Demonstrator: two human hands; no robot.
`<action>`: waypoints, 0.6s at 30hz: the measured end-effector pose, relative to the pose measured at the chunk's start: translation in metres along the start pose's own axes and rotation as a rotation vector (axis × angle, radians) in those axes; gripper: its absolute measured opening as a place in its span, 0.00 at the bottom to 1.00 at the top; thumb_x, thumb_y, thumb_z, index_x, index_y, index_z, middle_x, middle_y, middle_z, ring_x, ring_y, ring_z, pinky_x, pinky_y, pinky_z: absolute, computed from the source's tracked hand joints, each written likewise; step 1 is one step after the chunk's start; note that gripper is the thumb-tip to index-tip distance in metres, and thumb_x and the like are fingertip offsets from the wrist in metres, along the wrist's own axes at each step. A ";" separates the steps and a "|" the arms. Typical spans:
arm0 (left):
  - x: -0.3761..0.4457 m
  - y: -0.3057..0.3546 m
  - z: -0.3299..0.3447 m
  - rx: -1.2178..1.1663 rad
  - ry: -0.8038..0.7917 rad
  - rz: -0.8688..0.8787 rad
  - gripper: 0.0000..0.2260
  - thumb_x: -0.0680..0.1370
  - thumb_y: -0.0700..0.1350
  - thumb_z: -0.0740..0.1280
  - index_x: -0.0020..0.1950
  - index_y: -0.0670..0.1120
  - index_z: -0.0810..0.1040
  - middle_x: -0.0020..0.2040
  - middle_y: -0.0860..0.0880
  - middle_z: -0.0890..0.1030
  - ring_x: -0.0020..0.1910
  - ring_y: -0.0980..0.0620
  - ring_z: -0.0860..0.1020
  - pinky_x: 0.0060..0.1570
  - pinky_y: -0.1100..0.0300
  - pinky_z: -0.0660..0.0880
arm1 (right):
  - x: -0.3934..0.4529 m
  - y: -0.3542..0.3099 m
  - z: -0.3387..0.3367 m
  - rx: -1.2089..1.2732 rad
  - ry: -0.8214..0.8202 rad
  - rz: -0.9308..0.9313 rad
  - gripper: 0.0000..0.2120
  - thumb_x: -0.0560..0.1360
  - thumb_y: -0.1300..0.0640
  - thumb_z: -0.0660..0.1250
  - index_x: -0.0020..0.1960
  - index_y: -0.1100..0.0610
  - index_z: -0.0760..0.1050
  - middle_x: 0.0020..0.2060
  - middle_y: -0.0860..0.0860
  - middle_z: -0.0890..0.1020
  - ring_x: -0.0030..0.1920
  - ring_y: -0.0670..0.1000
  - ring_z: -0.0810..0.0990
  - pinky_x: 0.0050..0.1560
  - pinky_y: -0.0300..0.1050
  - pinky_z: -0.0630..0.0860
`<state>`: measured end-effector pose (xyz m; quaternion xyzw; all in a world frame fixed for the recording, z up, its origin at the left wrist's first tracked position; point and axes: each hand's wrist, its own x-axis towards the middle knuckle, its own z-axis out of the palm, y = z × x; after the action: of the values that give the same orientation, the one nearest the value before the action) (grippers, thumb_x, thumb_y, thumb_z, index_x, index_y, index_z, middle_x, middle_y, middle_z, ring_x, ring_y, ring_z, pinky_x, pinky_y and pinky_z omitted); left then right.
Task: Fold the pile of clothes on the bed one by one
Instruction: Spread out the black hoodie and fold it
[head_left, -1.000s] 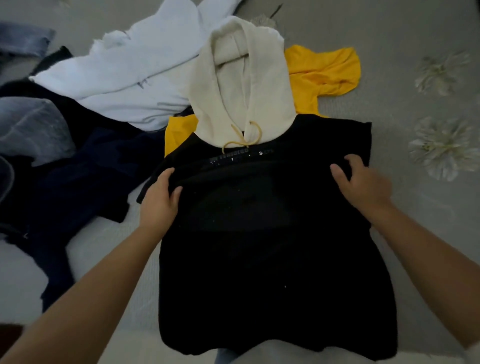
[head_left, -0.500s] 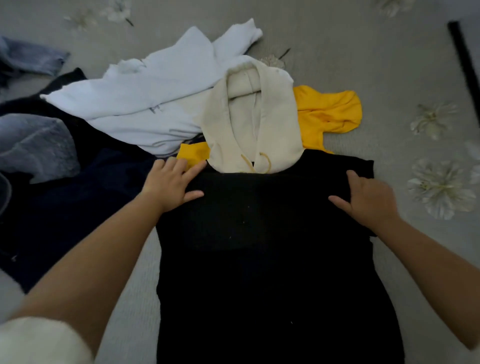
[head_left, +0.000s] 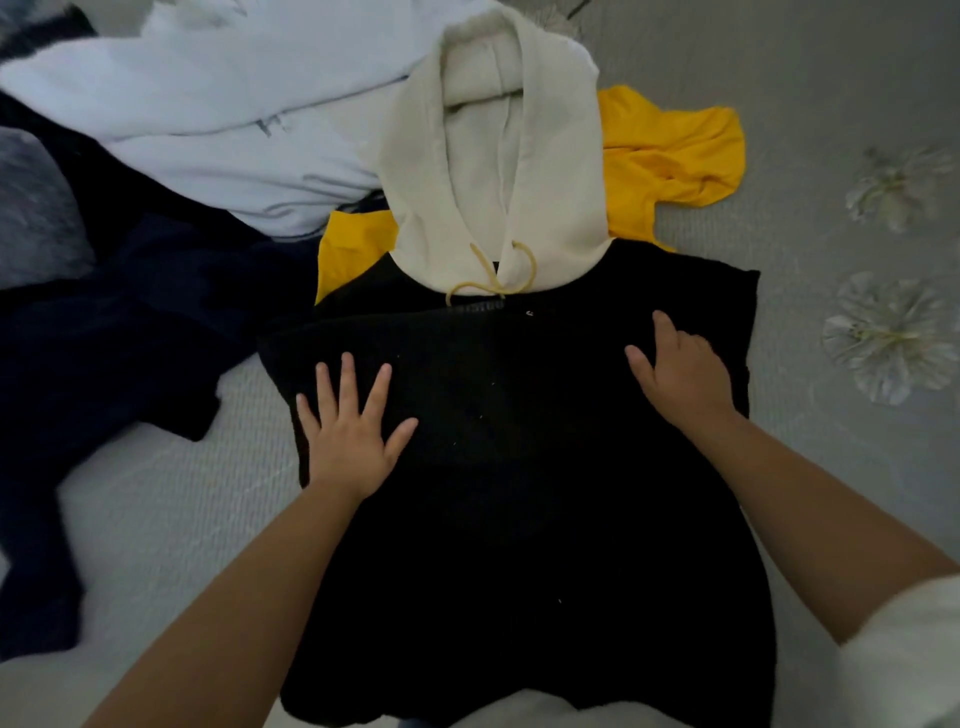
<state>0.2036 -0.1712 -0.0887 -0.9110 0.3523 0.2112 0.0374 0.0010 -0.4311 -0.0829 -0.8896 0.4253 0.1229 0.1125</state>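
From the head view, a black garment (head_left: 519, 467) with a cream hood (head_left: 498, 171) lies spread flat on the grey bed (head_left: 779, 78), its hem toward the person and the hood pointing away. A yellow drawstring (head_left: 493, 283) loops at the base of the hood. A fold of the black cloth runs across the chest just below the drawstring. The left hand (head_left: 350, 421) lies palm down on the left side of that fold, fingers straight and spread, holding nothing. The right hand (head_left: 680, 369) rests on the right side of the chest, thumb out to the left and one finger reaching up; its other fingers bend down out of sight at the far edge, so I cannot tell whether its grip has any cloth in it. A yellow garment (head_left: 670, 156) lies under the hood, showing on both sides of it. A white garment (head_left: 234, 114) lies to the upper left, touching the hood. Dark navy clothes (head_left: 130, 338) spread over the left side of the bed. Pale flower prints (head_left: 888, 338) mark the bed cover on the right.
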 end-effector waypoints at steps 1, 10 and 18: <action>0.003 0.001 0.001 0.001 -0.064 -0.015 0.31 0.78 0.63 0.48 0.76 0.51 0.43 0.76 0.43 0.40 0.74 0.40 0.37 0.70 0.41 0.40 | 0.004 0.000 -0.003 -0.001 0.027 0.007 0.35 0.76 0.38 0.49 0.71 0.65 0.60 0.56 0.66 0.75 0.56 0.65 0.73 0.50 0.55 0.70; 0.010 0.008 -0.012 0.047 0.204 0.103 0.29 0.76 0.58 0.56 0.73 0.47 0.58 0.71 0.34 0.62 0.71 0.37 0.52 0.65 0.35 0.48 | 0.018 -0.002 0.008 -0.071 0.205 -0.030 0.31 0.73 0.44 0.52 0.67 0.64 0.67 0.63 0.68 0.70 0.60 0.71 0.71 0.52 0.68 0.67; 0.044 -0.006 -0.016 -0.040 0.107 0.042 0.36 0.72 0.65 0.48 0.75 0.46 0.54 0.75 0.38 0.52 0.73 0.35 0.46 0.67 0.36 0.44 | -0.031 0.003 0.042 0.042 -0.049 0.107 0.50 0.63 0.26 0.24 0.75 0.51 0.51 0.75 0.57 0.49 0.74 0.61 0.44 0.70 0.60 0.40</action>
<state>0.2424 -0.1978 -0.0931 -0.9139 0.3687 0.1698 -0.0041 -0.0253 -0.3970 -0.1134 -0.8598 0.4717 0.1416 0.1351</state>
